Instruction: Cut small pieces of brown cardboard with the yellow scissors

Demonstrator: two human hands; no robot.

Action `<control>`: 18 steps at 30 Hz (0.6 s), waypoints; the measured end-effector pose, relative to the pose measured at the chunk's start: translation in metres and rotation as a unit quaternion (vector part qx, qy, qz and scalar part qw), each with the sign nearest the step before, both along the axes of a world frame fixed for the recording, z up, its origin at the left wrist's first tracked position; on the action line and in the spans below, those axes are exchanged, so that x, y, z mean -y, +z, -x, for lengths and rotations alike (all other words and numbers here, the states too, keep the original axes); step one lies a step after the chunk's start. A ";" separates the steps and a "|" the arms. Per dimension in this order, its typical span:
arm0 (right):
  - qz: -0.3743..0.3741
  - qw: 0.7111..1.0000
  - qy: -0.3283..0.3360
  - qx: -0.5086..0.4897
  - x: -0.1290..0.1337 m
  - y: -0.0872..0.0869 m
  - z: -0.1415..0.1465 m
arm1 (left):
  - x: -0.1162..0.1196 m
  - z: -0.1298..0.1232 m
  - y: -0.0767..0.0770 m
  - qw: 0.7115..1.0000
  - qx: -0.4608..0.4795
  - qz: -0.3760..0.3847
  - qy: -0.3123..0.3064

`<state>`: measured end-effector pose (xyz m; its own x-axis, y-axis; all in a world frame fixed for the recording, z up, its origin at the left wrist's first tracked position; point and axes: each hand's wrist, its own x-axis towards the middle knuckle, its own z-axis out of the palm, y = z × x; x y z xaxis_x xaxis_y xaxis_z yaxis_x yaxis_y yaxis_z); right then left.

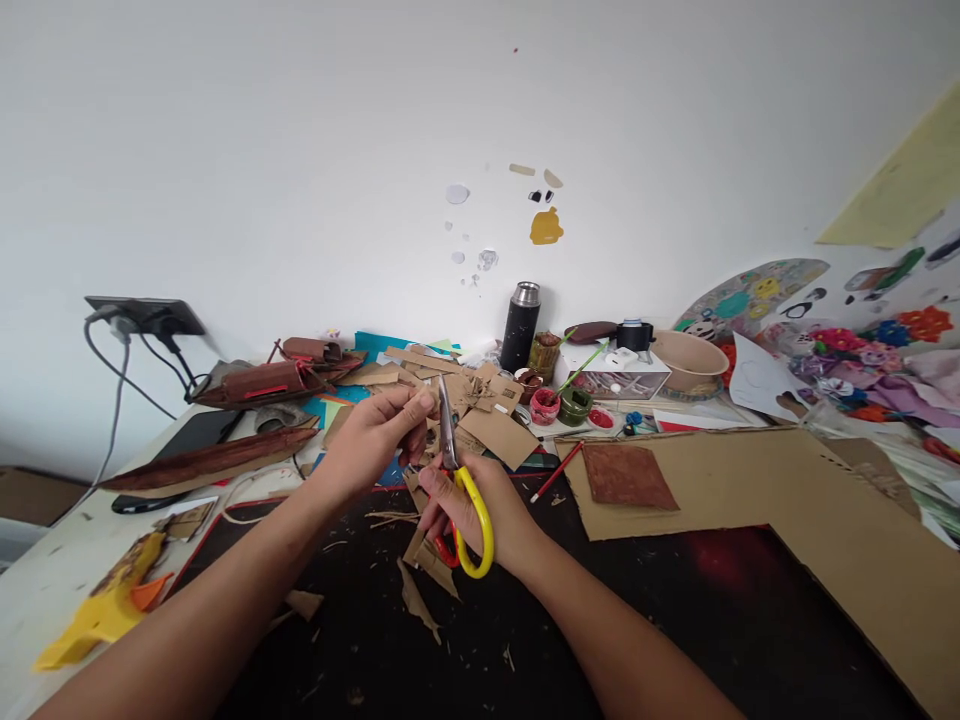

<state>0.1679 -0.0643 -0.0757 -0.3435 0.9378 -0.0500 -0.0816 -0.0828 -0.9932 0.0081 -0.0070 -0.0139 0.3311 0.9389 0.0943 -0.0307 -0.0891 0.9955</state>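
Note:
My right hand is wrapped round a pair of scissors with yellow and red handle loops; the metal blades point up and away from me and look nearly closed. Just left of the blades, my left hand is closed in a pinch, and whatever its fingers hold is hidden or too small to make out. Behind both hands lies a heap of cut cardboard scraps. Below them, more cardboard strips and crumbs are scattered on the black mat.
A yellow glue gun lies at left, near brown-painted cardboard pieces. At the back stand a black thermos and open paint jars. A large cardboard sheet, bearing a brown square, and a red pencil lie at right.

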 end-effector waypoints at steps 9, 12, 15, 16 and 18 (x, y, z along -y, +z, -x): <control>-0.054 0.998 0.014 0.003 0.000 -0.004 -0.002 | -0.002 0.000 -0.003 0.999 0.010 -0.020 0.048; -0.058 0.998 0.007 0.015 0.002 0.000 -0.002 | -0.001 0.000 -0.001 0.998 0.009 -0.029 0.061; -0.055 0.996 -0.017 0.069 0.004 0.005 -0.003 | 0.003 -0.002 0.003 0.995 -0.021 -0.055 0.076; -0.064 0.992 -0.028 0.100 0.004 0.007 -0.004 | 0.004 -0.002 0.004 0.994 -0.034 -0.065 0.081; -0.103 0.979 -0.051 0.166 0.004 0.009 -0.005 | 0.006 -0.003 0.005 0.991 -0.057 -0.082 0.087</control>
<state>0.1733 -0.0684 -0.0669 -0.2439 0.9685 0.0512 0.2519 0.1143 -0.9610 0.0115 -0.0130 -0.0089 0.1822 0.9578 0.2222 0.1107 -0.2446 0.9633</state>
